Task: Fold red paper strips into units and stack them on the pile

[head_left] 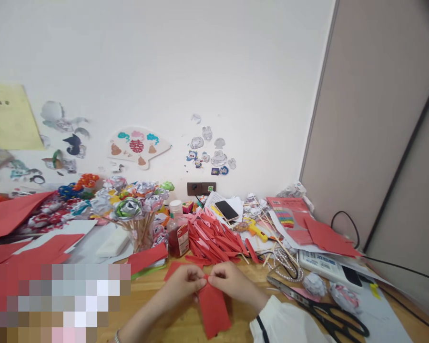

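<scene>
My left hand [180, 284] and my right hand [231, 281] meet over the wooden table [153, 290], both pinching the top edge of a red paper strip [213, 309]. The strip hangs down toward me from the fingertips. Just behind the hands lies a heap of folded red paper strips [214, 238]. A white sleeve [289, 324] covers my right forearm.
Black scissors [329, 317] lie at the right, next to a white device [325, 267] and crumpled paper balls. A red glue bottle [178, 233], a cup of paper flowers on sticks [136, 209], a phone [226, 210] and red sheets [14, 214] crowd the back.
</scene>
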Demonstrator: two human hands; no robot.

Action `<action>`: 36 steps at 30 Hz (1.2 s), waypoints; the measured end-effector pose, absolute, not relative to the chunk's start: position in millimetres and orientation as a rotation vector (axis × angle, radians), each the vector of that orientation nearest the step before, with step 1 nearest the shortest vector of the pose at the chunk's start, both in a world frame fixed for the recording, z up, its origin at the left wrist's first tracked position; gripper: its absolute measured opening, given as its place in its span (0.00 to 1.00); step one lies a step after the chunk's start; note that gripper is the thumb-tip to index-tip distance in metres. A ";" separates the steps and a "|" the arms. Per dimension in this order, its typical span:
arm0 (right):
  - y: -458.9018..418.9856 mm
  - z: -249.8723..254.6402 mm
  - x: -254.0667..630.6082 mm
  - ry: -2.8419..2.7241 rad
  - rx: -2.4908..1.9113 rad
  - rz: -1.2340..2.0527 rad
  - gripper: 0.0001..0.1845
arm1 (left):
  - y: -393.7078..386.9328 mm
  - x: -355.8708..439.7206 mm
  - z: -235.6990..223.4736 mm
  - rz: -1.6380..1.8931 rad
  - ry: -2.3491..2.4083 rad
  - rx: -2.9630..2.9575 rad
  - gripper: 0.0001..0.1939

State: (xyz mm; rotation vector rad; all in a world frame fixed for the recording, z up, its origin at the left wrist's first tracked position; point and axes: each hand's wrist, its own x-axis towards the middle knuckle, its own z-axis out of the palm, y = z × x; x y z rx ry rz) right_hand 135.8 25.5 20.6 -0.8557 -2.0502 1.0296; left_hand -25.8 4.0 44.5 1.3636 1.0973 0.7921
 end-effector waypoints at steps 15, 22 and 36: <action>24.0 18.9 132.9 -1.992 -0.815 1.077 0.14 | 4.1 -23.6 37.2 0.825 1.157 1.482 0.15; 24.7 19.4 133.3 -1.998 -0.776 1.093 0.17 | 2.3 -21.9 39.8 0.789 1.146 1.535 0.14; 25.4 18.4 134.1 -2.122 -0.875 0.869 0.14 | 1.3 -23.2 40.2 0.622 1.220 1.616 0.08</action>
